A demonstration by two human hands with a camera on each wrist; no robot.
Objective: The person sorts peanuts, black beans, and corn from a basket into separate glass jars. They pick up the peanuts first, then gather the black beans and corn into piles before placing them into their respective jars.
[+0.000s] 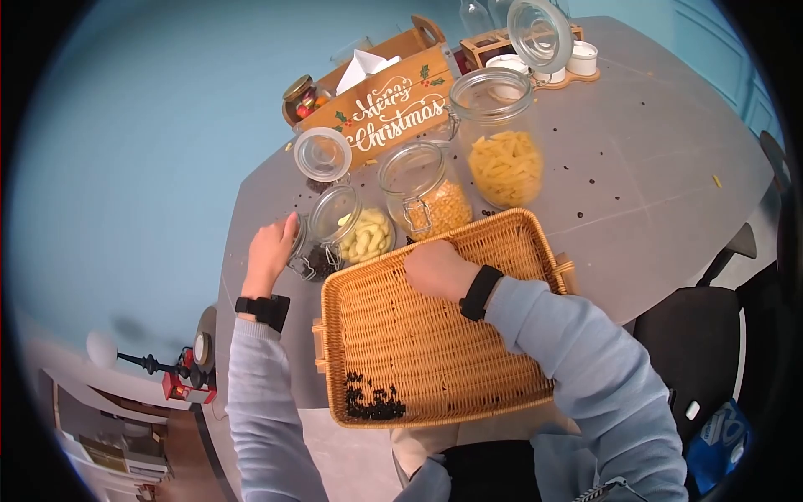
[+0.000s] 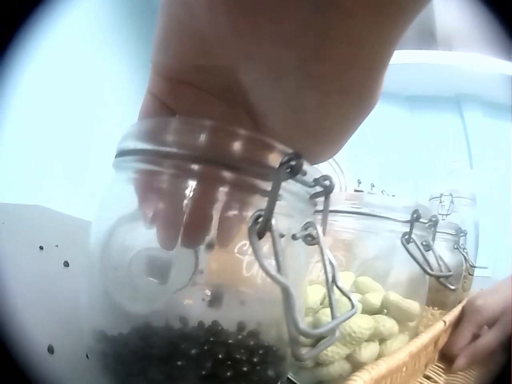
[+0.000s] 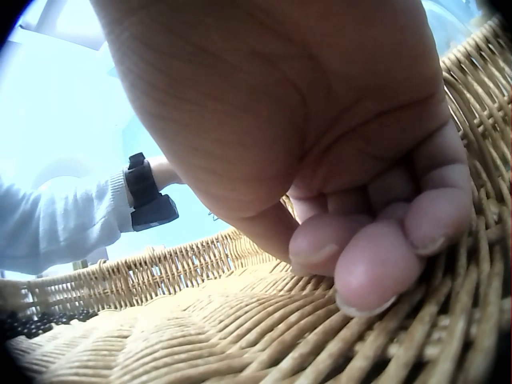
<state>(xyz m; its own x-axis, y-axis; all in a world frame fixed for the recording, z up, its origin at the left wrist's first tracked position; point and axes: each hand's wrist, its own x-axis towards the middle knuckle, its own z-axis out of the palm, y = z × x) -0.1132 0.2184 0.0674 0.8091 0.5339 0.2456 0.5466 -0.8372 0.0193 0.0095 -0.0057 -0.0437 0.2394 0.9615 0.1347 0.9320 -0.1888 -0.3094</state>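
Note:
My left hand (image 1: 272, 251) holds a small clip-top glass jar (image 2: 200, 288) at its rim, to the left of the other jars. Its fingers show through the glass, pointing down. Black beans (image 2: 192, 352) cover the jar's bottom, and its wire clasp (image 2: 280, 264) hangs loose. Inside the wicker basket (image 1: 452, 351), near the far wall, my right hand (image 1: 439, 272) rests on the weave with fingers curled (image 3: 372, 264) and thumb close together. No object shows between them. More black beans (image 1: 372, 402) lie in the basket's near left corner.
Behind the basket stand open jars of pale peanut-shaped pieces (image 1: 366, 237), corn kernels (image 1: 443, 207) and penne (image 1: 506, 167). Farther back are a wooden Merry Christmas box (image 1: 397, 109) and white cups (image 1: 583, 58). Stray beans (image 1: 580, 215) dot the grey table (image 1: 669, 167). A black chair (image 1: 694, 335) is at right.

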